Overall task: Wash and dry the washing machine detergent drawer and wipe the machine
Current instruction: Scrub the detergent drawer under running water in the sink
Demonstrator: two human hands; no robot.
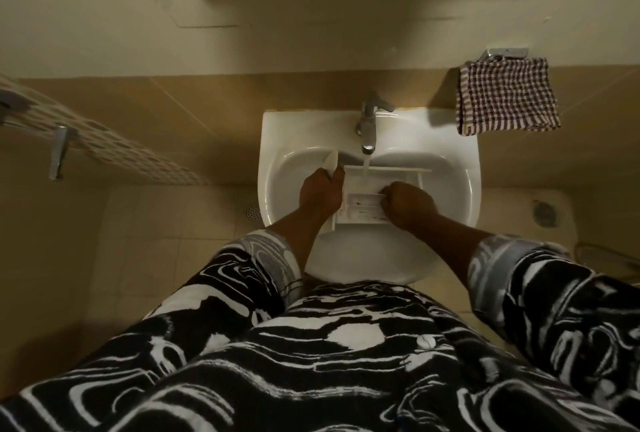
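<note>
The white detergent drawer (pixel 363 204) lies inside the white basin (pixel 280 168), under a thin stream of water from the chrome tap (pixel 369 126). My left hand (pixel 320 190) grips the drawer's left side, where its front panel sticks up. My right hand (pixel 407 203) sits curled inside the drawer on its right side, fingers bent onto a compartment wall. Whether it holds anything small is hidden.
A checked cloth (pixel 507 95) hangs on a wall holder to the right of the basin. A patterned surface with a metal handle (pixel 60 152) lies at the left. Floor drains (pixel 252 212) show on the tiles at both sides.
</note>
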